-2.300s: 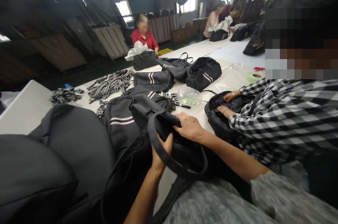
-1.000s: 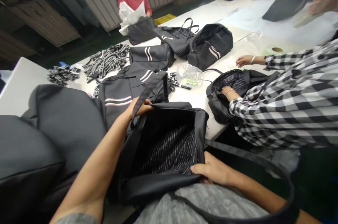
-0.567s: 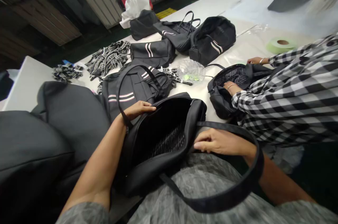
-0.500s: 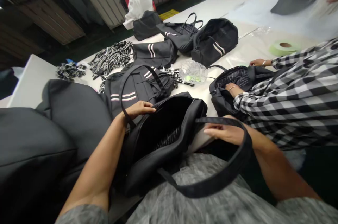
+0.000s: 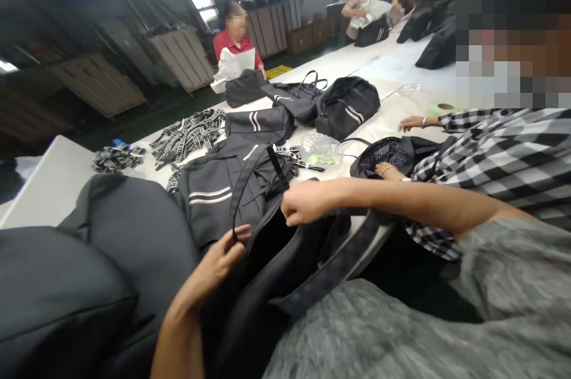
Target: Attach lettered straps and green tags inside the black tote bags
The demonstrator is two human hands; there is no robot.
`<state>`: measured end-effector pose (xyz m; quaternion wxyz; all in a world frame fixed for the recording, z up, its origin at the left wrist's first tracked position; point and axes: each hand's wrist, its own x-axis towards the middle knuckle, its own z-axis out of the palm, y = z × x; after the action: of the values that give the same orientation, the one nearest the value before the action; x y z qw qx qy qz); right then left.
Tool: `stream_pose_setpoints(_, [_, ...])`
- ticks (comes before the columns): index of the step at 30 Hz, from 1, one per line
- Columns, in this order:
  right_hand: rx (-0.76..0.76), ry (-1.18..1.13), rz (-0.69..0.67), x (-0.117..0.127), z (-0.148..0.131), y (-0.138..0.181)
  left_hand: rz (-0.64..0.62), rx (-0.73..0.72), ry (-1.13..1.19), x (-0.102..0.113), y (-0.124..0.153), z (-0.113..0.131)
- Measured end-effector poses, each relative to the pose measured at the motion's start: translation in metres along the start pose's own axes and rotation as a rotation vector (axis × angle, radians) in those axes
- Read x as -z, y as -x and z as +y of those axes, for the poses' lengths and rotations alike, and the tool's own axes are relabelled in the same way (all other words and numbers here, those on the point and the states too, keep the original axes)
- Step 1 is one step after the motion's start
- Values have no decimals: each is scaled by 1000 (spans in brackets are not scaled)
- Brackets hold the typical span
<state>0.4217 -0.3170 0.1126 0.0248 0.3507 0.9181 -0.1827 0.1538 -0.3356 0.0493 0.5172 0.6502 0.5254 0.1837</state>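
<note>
A black bag [image 5: 276, 284] lies open in front of me at the table's near edge, partly on my lap. My left hand [image 5: 220, 257] grips its left rim, fingers curled on the edge. My right hand [image 5: 303, 203] is closed in a fist at the far rim of the same bag, gripping the fabric there. A thin black strap [image 5: 252, 177] loops up from the rim between my hands. Behind it lies a black bag with pale pink stripes [image 5: 214, 194].
A person in a checked shirt [image 5: 491, 159] on my right has a hand in another black bag [image 5: 383, 156]. More striped bags [image 5: 343, 108], a pile of printed straps [image 5: 187, 135] and a clear plastic packet [image 5: 319, 150] lie on the white table [image 5: 49, 182]. Dark padded pieces [image 5: 66, 284] fill the left.
My right hand left the bag's near side and wide strap and crossed to its far rim, now closed there. My left hand slid down the left rim. The view tilted up.
</note>
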Motion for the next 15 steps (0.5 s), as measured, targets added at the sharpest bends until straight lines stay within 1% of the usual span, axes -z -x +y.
stream_pose_setpoints(1, [-47,61,-74,-24,3,-5,11,-31,-64,-9,5,-7])
stream_pose_setpoints(2, [-91,110,-74,-49,4,-6,64,-29,-159,-19,8,-15])
stream_pose_setpoints(4, [-123,137,-6,-91,1,-1,228,53,-392,-34,8,-29])
stream_pose_setpoints(5, [-103,136,0,-106,-1,3,288,97,-479,-39,6,-35])
stream_pose_setpoints(6, [-82,111,-13,-115,-3,5,313,124,-512,-41,2,-40])
stream_pose_setpoints(7, [-62,65,-58,-121,-3,5,305,129,-475,-40,-3,-45])
stream_pose_setpoints(8, [-46,-3,-126,-125,-3,1,281,118,-370,-37,-7,-51])
stream_pose_setpoints(10, [-41,-186,-265,-134,-2,-16,237,119,-60,-30,-16,-61])
stream_pose_setpoints(11, [-64,-276,-295,-142,-2,-26,231,140,86,-27,-19,-67])
stream_pose_setpoints(12, [-115,-351,-275,-153,-2,-36,235,166,203,-25,-21,-71])
stream_pose_setpoints(13, [-189,-414,-207,-167,-3,-46,249,195,287,-25,-22,-75])
stream_pose_setpoints(15, [-359,-518,8,-194,-7,-60,292,239,383,-27,-22,-81])
